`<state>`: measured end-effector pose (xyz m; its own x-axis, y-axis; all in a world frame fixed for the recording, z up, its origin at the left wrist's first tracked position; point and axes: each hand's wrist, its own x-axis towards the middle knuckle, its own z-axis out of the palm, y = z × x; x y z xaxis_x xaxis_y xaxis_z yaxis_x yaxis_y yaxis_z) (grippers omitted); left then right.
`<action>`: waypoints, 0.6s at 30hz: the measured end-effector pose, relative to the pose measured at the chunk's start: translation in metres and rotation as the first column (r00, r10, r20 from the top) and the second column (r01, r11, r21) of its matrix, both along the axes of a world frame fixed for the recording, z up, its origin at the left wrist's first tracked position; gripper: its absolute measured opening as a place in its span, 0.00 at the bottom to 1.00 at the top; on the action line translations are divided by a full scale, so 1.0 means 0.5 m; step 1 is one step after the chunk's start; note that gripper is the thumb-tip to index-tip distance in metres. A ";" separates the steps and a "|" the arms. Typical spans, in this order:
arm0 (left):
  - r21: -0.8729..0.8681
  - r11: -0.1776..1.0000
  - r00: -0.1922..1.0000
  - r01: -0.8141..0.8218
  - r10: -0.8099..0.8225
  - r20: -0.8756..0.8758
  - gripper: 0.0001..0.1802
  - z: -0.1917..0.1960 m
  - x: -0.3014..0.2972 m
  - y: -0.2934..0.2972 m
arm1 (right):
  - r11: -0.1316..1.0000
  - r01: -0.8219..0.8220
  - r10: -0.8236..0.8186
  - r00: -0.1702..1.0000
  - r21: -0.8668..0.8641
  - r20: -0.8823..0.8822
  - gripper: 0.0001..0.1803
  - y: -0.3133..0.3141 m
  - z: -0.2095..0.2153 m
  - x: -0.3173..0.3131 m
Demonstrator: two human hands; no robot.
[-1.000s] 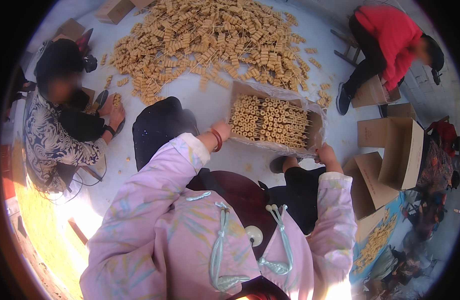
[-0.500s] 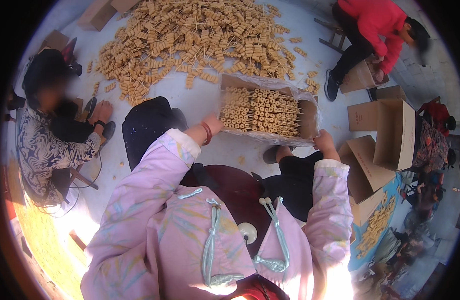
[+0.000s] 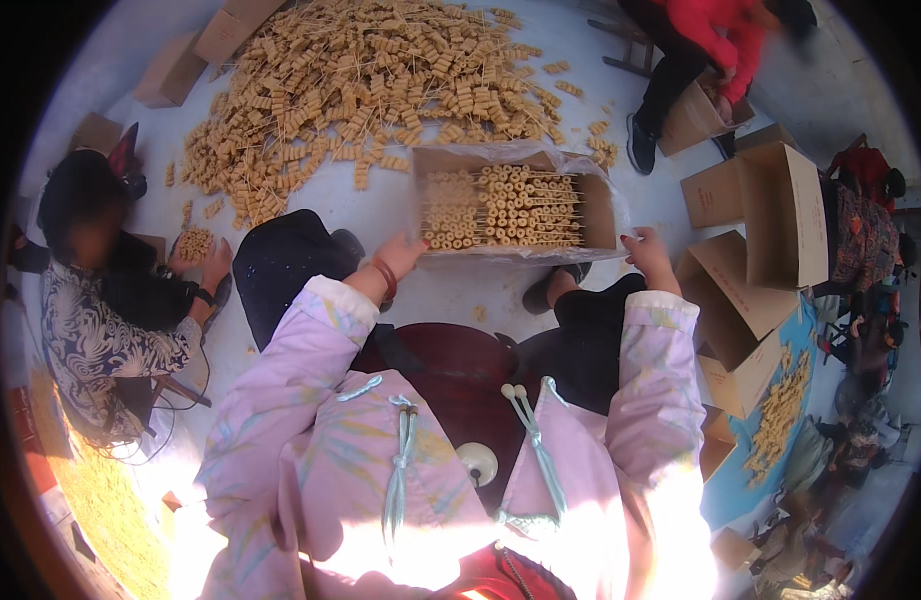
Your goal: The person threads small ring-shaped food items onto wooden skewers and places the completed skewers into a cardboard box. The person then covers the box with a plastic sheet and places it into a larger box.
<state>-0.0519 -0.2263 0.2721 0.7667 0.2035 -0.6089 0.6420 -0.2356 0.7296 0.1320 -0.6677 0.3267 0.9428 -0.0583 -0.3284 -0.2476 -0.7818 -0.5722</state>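
Since a second ago both your hands have come forward to the near edge of the cardboard box (image 3: 600, 215); the box now sits closer under you, so the packing seems to be at the adjusting stage, not the filling stage. Your left hand (image 3: 398, 256) rests open, fingers loosely spread, at the box's near left corner, touching or just short of the clear plastic liner (image 3: 580, 160); it holds nothing. Your right hand (image 3: 648, 255) is at the near right corner, fingers curled down, empty as far as can be seen. Just beyond both hands lie the skewers (image 3: 500, 208): thin pale sticks threaded with tan, ring-shaped pieces, laid in even rows. Farther out, the loose heap of skewers (image 3: 360, 80), dry and jumbled. Folded empty cartons (image 3: 770, 220) stand off to the right of your right hand.
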 end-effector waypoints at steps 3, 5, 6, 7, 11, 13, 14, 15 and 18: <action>-0.001 1.000 0.999 0.007 -0.007 0.042 0.33 -0.007 -0.009 0.000 | 0.997 0.072 -0.076 0.980 0.031 0.184 0.29 -0.004 -0.003 0.013; -0.008 1.000 1.000 0.013 -0.013 0.011 0.33 -0.017 -0.010 0.003 | 0.994 0.101 -0.108 0.970 0.041 0.216 0.28 -0.005 -0.001 0.021; -0.010 1.000 1.000 0.012 -0.012 -0.002 0.33 -0.022 -0.010 0.005 | 0.994 0.103 -0.105 0.966 0.022 0.238 0.27 -0.003 0.002 0.024; -0.015 1.000 1.000 0.005 -0.005 0.001 0.32 -0.027 -0.010 0.007 | 0.991 0.136 -0.128 0.963 -0.017 0.235 0.27 -0.001 0.004 0.024; -0.023 1.000 1.000 -0.018 0.018 -0.016 0.29 -0.041 -0.011 0.005 | 0.950 0.098 -0.184 0.943 0.297 0.276 0.24 0.012 0.023 0.017; -0.021 0.998 0.998 -0.064 0.065 0.012 0.29 -0.045 -0.010 -0.001 | 0.936 0.009 -0.121 0.947 0.351 0.299 0.23 0.020 0.031 0.017; -0.023 0.994 0.993 -0.105 0.106 0.045 0.30 -0.047 -0.012 -0.005 | 0.958 0.018 -0.114 0.940 0.286 0.321 0.22 0.025 0.032 0.020; -0.035 0.990 0.988 -0.135 0.138 0.076 0.32 -0.048 -0.012 -0.008 | 0.973 -0.003 -0.082 0.929 0.230 0.360 0.22 0.029 0.034 0.023; -0.001 0.994 0.993 -0.113 0.113 0.044 0.30 -0.049 -0.008 -0.008 | 0.981 -0.037 -0.042 0.919 0.192 0.392 0.21 0.035 0.036 0.034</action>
<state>-0.0560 -0.2304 0.2473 0.7647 0.2912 -0.5749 0.6320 -0.1650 0.7572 0.1489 -0.6500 0.3449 0.9974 -0.0341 0.0631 0.0261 -0.6471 -0.7620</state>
